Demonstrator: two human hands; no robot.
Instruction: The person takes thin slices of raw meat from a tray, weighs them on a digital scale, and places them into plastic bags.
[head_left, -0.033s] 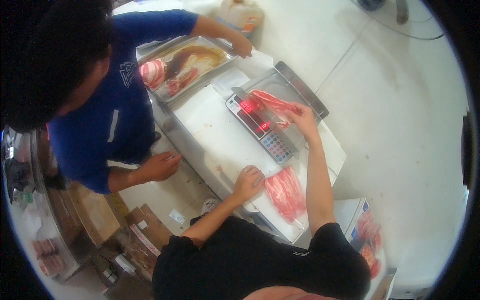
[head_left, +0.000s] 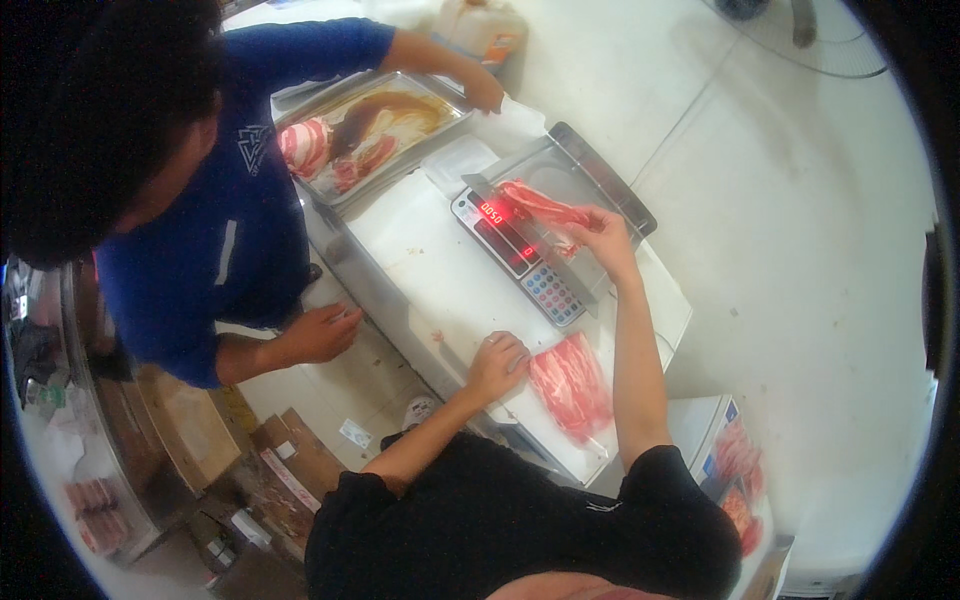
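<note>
My right hand (head_left: pixel 603 240) is closed on one end of a strip of red, fat-streaked sliced meat (head_left: pixel 545 205), held over the metal pan of a digital scale (head_left: pixel 515 250) with a lit red display. My left hand (head_left: pixel 497 367) rests on the white tabletop with its fingers curled in. Its fingertips lie at the left edge of a flat, pale-pink pack of sliced meat (head_left: pixel 570 385); whether they touch it I cannot tell. Nothing shows inside this hand.
Across the table, a co-worker in a blue shirt (head_left: pixel 200 260) reaches over a metal tray (head_left: pixel 465 108) with meat and brown liquid. A plastic jug (head_left: pixel 480 35) stands behind it. More meat (head_left: pixel 738 460) lies at the lower right, and cardboard (head_left: pixel 290 455) lies at the lower left.
</note>
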